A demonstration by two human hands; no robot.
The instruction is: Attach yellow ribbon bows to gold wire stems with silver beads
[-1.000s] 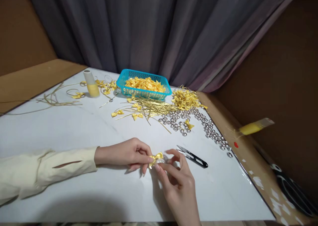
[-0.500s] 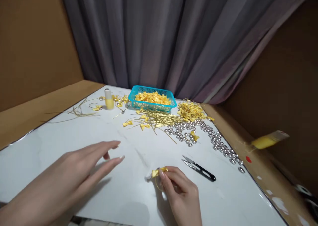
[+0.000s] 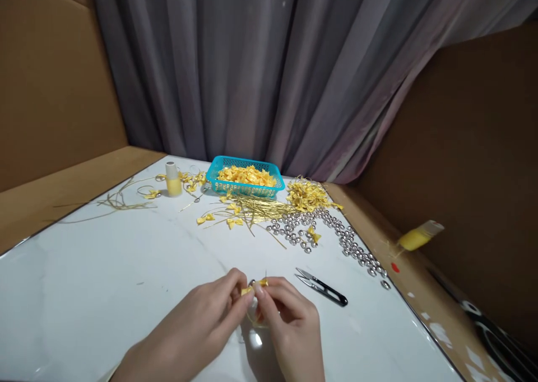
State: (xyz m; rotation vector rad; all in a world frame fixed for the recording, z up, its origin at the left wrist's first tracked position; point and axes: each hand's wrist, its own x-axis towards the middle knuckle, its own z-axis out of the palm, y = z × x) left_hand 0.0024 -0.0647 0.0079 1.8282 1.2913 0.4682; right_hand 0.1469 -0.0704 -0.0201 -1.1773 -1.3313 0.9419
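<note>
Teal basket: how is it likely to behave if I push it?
The teal basket is probably light for its size, given its perforated walls. Its wide, low shape suggests sliding rather than tipping. The yellow pieces look loosely heaped, so a jolt might spill some.

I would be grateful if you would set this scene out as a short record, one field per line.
Left hand: pinching one side of a yellow bow
Right hand: pinching the bow's other side
Snips: black-handled, lying beyond the right hand, blades slightly apart
Blue basket: at the table's far side, holding a heap of bows
Gold cords: bundled in front of the basket
Silver beads: scattered along the table's right side
Yellow bottle: upright, left of the basket
Backdrop: grey curtain
</note>
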